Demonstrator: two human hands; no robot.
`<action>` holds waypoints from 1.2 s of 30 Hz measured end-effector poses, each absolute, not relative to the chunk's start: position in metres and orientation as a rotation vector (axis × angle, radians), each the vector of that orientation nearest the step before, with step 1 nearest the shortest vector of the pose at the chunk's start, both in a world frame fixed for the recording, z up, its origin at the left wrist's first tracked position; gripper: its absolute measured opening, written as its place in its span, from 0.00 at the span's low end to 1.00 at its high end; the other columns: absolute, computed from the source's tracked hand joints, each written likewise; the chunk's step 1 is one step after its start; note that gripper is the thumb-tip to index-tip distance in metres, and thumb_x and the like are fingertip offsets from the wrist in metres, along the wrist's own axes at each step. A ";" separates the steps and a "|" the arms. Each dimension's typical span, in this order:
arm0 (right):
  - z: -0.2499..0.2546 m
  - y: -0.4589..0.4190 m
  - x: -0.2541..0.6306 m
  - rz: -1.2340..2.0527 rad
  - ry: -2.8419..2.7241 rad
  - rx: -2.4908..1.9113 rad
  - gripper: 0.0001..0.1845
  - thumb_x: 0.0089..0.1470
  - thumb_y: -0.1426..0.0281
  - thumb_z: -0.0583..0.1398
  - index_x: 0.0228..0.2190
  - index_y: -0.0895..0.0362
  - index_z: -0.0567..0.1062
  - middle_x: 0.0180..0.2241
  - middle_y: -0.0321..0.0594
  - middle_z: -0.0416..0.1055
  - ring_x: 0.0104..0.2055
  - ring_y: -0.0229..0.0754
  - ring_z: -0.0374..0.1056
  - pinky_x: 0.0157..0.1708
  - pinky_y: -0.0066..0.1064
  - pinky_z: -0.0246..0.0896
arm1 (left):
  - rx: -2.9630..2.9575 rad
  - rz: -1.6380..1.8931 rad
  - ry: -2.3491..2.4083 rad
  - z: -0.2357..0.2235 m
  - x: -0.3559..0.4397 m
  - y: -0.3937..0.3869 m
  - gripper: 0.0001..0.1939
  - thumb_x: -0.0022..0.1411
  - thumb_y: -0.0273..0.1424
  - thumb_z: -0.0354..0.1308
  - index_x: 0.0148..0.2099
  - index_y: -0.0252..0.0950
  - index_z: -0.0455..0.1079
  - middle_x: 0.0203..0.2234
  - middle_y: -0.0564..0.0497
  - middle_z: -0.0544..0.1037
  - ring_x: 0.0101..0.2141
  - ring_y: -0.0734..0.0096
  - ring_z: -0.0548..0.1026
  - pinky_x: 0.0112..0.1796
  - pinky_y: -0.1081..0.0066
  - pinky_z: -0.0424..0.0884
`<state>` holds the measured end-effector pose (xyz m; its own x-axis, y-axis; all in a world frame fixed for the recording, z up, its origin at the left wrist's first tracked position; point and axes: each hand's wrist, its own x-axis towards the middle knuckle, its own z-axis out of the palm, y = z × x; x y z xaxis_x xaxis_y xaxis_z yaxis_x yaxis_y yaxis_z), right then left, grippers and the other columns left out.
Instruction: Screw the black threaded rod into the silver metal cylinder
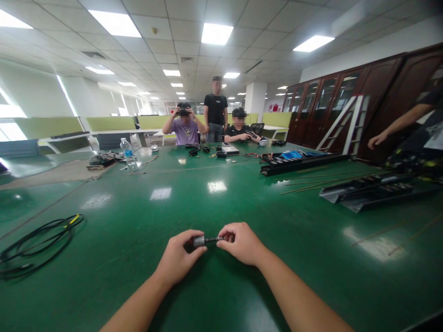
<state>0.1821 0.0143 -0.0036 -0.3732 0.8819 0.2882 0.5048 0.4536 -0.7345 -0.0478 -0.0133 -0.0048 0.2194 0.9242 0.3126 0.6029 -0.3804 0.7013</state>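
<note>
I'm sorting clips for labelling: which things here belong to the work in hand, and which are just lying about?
In use:
- left hand
- right hand
- silver-and-black cylindrical part, held by both

Lying about:
- coiled black cable
- water bottle
- black metal trays
- thin rods

Green-topped counter (145,207), glossy, with ceiling lights reflected. Left side: coiled black cable (38,246) with yellow marking, and a tan mat (58,171). Far edge: plastic water bottle (127,151), scattered small black connectors (207,151), a pale flat box (230,149). Right side: two long black channel assemblies (377,191) (304,163), with thin brown rods (311,182) lying alongside them.
</note>
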 end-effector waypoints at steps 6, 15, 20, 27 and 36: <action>-0.003 0.014 0.182 0.727 -2.027 -1.153 0.06 0.48 0.68 0.65 0.30 0.57 0.81 0.24 0.36 0.74 0.25 0.36 0.67 0.26 0.26 0.58 | 2.064 0.959 1.417 -0.002 -0.048 -0.014 0.14 0.61 0.39 0.61 0.49 0.43 0.74 0.41 0.52 0.79 0.42 0.63 0.76 0.45 0.66 0.70; -0.002 0.013 0.182 0.733 -2.024 -1.150 0.07 0.48 0.68 0.65 0.30 0.57 0.81 0.24 0.36 0.75 0.25 0.36 0.67 0.26 0.26 0.58 | 2.035 0.962 1.413 0.002 -0.048 -0.014 0.14 0.63 0.40 0.59 0.47 0.41 0.74 0.40 0.52 0.79 0.40 0.64 0.77 0.43 0.67 0.71; -0.002 0.013 0.182 0.719 -2.030 -1.157 0.06 0.48 0.68 0.64 0.30 0.57 0.81 0.24 0.36 0.75 0.25 0.36 0.67 0.26 0.26 0.58 | 2.032 0.974 1.414 0.001 -0.048 -0.014 0.15 0.62 0.40 0.59 0.48 0.39 0.74 0.41 0.49 0.79 0.41 0.62 0.77 0.44 0.65 0.72; 0.000 0.013 0.182 0.717 -2.043 -1.173 0.07 0.48 0.68 0.64 0.30 0.57 0.81 0.25 0.37 0.75 0.25 0.37 0.67 0.26 0.26 0.58 | 2.028 0.974 1.416 0.000 -0.049 -0.014 0.15 0.62 0.40 0.59 0.48 0.40 0.74 0.41 0.49 0.79 0.41 0.61 0.77 0.44 0.64 0.72; 0.001 0.013 0.185 0.687 -2.037 -1.187 0.07 0.49 0.68 0.64 0.30 0.57 0.81 0.25 0.36 0.75 0.25 0.37 0.67 0.27 0.27 0.58 | 1.994 0.994 1.401 0.001 -0.049 -0.013 0.15 0.61 0.40 0.60 0.48 0.40 0.74 0.41 0.49 0.79 0.41 0.61 0.77 0.45 0.64 0.72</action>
